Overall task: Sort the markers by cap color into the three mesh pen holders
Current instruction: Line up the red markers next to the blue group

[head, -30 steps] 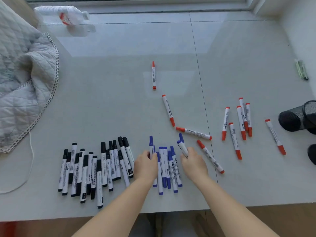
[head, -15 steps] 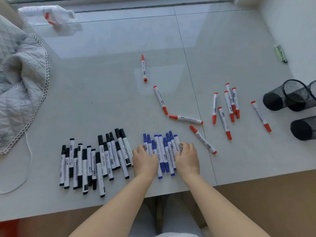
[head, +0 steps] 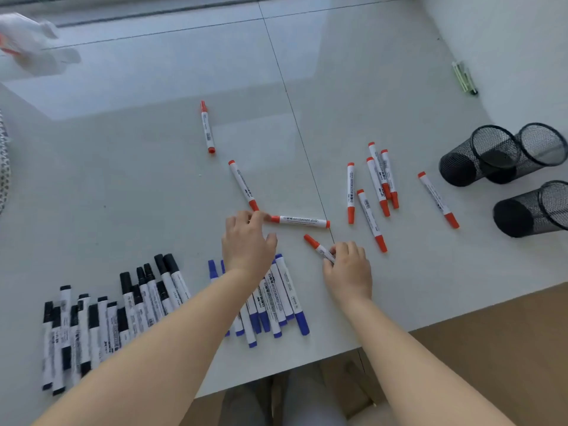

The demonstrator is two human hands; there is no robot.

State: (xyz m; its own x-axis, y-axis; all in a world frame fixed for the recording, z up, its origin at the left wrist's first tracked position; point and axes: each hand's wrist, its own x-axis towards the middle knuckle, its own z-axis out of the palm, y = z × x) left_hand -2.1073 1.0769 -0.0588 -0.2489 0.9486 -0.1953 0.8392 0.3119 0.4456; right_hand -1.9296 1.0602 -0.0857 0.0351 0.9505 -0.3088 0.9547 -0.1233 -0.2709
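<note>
Several black-capped markers [head: 110, 315] lie in a row at the lower left, with a bunch of blue-capped markers [head: 276, 299] beside them. Red-capped markers are scattered further out; one lies flat [head: 299, 221] and a group [head: 373, 186] lies to the right. My left hand [head: 247, 244] reaches over the blue bunch, its fingertips at the cap end of the flat red marker. My right hand [head: 347, 265] has its fingers curled round the lower end of another red marker [head: 316, 247]. Three black mesh pen holders [head: 461, 162] [head: 547, 149] [head: 522, 210] lie on their sides at the right.
The white tabletop [head: 153, 179] ends in a front edge near my body. A green pen-like object [head: 464, 78] lies at the far right. A blurred plastic bottle [head: 33, 47] is at the far left, with quilted cloth [head: 3, 167] at the left edge.
Both hands have left the blue bunch and moved forward and right. The left now reaches the flat red marker; the right has taken hold of a red marker.
</note>
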